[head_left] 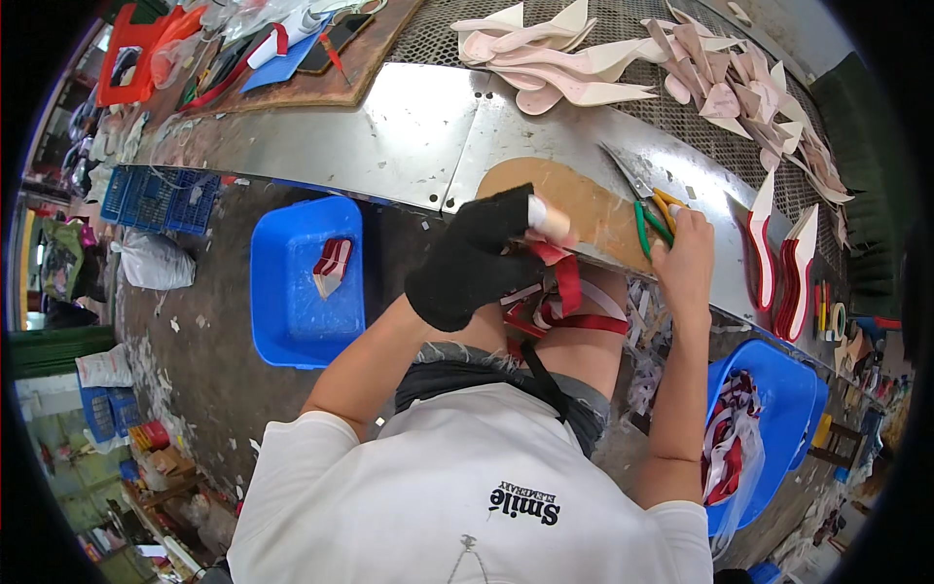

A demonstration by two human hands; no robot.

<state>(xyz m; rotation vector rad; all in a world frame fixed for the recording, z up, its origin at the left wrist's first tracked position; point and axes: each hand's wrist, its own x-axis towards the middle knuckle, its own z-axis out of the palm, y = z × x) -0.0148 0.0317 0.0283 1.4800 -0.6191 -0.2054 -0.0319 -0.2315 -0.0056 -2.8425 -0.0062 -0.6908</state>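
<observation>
Scissors (644, 208) handles hidden (right hand (684, 255)) — gripped.

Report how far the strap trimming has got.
Done, apparently: one red-and-white piece lies in the left blue tub. In hand: the gloved left hand holds red straps; the right hand rests on the scissors. Left: red pieces fill the right blue tub.

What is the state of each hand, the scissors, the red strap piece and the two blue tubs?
left hand: in a black glove, holding the red strap piece
right hand: bare, gripping the scissors
scissors: blades closed, tip resting on the bench
left blue tub: holds one red-and-white piece
right blue tub: holds many red pieces
</observation>
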